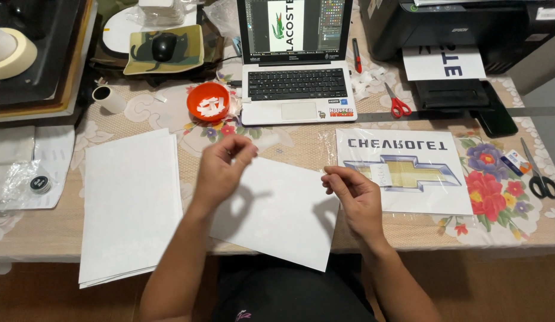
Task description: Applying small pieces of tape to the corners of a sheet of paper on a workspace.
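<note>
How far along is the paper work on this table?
Done: one printed sheet lies flat by the right hand, and another print sits in the printer tray. In hand: both hands grip a blank sheet, the left hand pinching its top edge. Left: a stack of blank sheets lies untouched beside it.

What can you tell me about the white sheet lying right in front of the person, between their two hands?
The white sheet is plain, blank paper, rectangular, lying flat but turned at an angle on the table, its near corner jutting past the table's front edge. The left hand hovers over its upper left part, fingers pinched together, casting a shadow on it. The right hand pinches at its right edge near the upper corner. It looks thin and uncreased.
</note>
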